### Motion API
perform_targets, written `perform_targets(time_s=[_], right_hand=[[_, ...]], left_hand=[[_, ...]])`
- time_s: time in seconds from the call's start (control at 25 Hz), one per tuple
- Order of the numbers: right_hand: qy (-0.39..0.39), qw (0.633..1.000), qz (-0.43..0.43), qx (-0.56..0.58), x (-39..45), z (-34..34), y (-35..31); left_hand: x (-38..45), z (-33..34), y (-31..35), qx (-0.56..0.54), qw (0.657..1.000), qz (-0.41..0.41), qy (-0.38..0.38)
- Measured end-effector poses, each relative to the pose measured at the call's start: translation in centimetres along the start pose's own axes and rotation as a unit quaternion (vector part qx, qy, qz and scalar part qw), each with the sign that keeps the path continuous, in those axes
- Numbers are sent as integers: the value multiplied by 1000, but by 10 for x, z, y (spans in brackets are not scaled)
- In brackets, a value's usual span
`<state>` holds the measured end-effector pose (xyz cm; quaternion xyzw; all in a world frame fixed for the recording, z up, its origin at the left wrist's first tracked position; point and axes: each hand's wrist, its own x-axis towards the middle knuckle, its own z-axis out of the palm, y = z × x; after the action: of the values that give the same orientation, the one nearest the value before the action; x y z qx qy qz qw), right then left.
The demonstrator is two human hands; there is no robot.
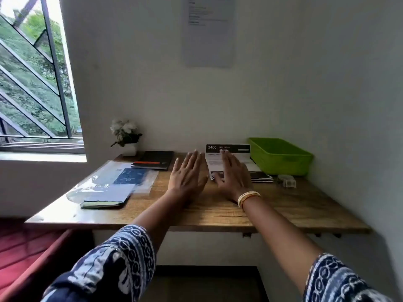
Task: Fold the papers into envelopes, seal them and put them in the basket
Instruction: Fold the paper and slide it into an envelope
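Note:
A stack of printed papers with a black header lies at the back of the wooden table, just left of an empty green basket. My right hand, fingers straight and spread, is stretched over the near part of the papers; whether it touches them I cannot tell. My left hand is held flat with straight fingers above the bare table, left of the papers, holding nothing.
A black notebook and a white potted plant sit at the back left. Clear plastic sleeves with blue prints cover the table's left side. A small clear tape dispenser lies in front of the basket. A wall stands close on the right.

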<state>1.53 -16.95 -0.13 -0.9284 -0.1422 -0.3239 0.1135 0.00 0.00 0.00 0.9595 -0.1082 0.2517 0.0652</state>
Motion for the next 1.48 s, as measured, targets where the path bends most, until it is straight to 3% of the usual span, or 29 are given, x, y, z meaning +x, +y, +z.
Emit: perform_targets(time_s=[0.16,0.28,0.6,0.8,1.08,1.2,1.48], right_hand=[[-99,995,-16,18,-2,2,-2],[-172,983,44,50,-1,7,1],[-200,977,57,50,4,11,4],[-171,981,89,14,24,19,2],[-212,965,154,-4,54,33,-5],[-186,969,161,26,59,40,-2],[-171,954,219,116,60,44,-3]], left_hand=[[1,5,-5,-82,977,-62,-185],[4,2,-3,-36,966,-54,-251],[6,-1,-4,-17,964,-36,-263],[15,-7,-22,-80,962,-25,-258],[25,6,-44,-192,957,-68,-205],[29,5,-48,-246,944,-83,-203],[29,5,-45,-244,946,-89,-192]])
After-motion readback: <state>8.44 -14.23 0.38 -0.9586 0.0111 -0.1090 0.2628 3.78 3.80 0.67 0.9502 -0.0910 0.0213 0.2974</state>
